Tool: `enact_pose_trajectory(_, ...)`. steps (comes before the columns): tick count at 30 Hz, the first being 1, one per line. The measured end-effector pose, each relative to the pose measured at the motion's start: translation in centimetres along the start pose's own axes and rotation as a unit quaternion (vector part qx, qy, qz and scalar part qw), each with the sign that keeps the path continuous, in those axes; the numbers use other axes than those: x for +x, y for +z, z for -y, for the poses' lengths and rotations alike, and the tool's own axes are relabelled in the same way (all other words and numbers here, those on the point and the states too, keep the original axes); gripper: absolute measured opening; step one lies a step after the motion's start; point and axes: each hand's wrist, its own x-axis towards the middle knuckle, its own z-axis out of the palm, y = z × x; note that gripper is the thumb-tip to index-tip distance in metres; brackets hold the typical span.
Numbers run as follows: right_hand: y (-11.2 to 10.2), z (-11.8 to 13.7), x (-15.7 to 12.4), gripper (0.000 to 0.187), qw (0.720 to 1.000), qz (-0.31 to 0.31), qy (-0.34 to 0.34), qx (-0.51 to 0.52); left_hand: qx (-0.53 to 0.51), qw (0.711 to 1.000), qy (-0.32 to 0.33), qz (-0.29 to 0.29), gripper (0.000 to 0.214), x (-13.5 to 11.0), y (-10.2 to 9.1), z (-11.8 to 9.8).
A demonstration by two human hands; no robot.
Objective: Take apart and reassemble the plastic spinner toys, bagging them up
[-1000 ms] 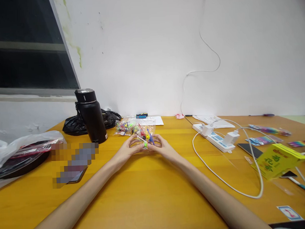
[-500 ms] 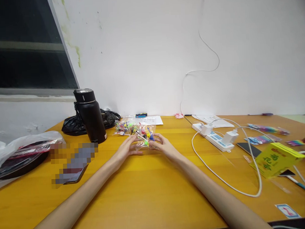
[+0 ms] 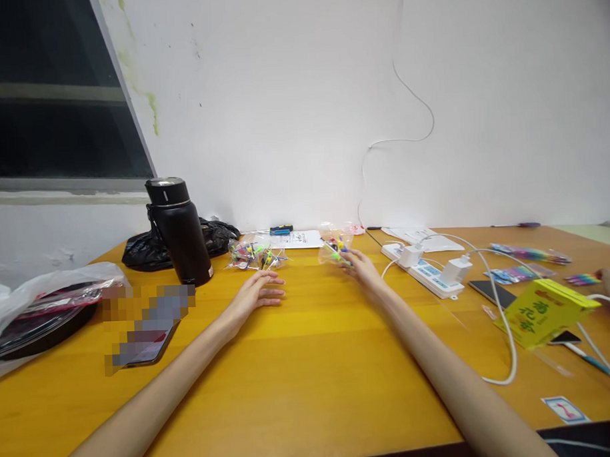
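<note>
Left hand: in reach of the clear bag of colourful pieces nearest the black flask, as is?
Likely yes. The left hand looks empty, fingers apart, right by the near edge of the clear bag. Nothing visible blocks it; the black flask is off to the left.

The held packet is thin clear plastic, crinkled and shiny; the other packet has the same glossy film. The table looks like smooth wood with a soft sheen. The bottle is matt black, its lid topped with shiny metal. The black bag is wrinkled, glossy plastic; the white bag, thin translucent plastic. The strip is smooth hard plastic, the sheet plain paper, the wall matt and marked.
</note>
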Motion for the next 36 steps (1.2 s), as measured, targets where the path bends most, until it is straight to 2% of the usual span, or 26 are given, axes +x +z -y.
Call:
enact_pose_trajectory(4,-3.0,-0.2,1.9,0.025,0.997,-0.076,-0.001,-0.024,0.002,1.000,0.002,0.003,0.026,0.1,-0.1,0.1)
enact_pose_trajectory(7,-4.3,-0.6,2.9,0.021,0.995,-0.095,-0.004,-0.043,0.004,1.000,0.003,0.004,0.025,0.1,-0.1,0.2)
enact_pose_trajectory(12,-5.5,-1.8,3.9,0.025,0.992,-0.109,0.007,-0.068,0.008,1.000,0.005,0.011,0.025,0.2,-0.2,0.3)
enact_pose_trajectory(18,-5.9,-2.4,4.5,0.026,0.992,-0.112,0.006,-0.065,0.013,1.000,0.002,0.015,0.027,0.1,-0.2,0.3)
enact_pose_trajectory(27,-6.0,-2.8,5.0,0.062,0.990,-0.123,-0.011,-0.071,0.008,1.000,-0.001,0.003,0.026,0.1,-0.1,0.1)
enact_pose_trajectory(36,-5.9,-2.8,5.2,0.065,0.985,-0.128,-0.028,-0.111,0.007,1.000,0.011,-0.013,0.022,-0.1,-0.1,0.1)
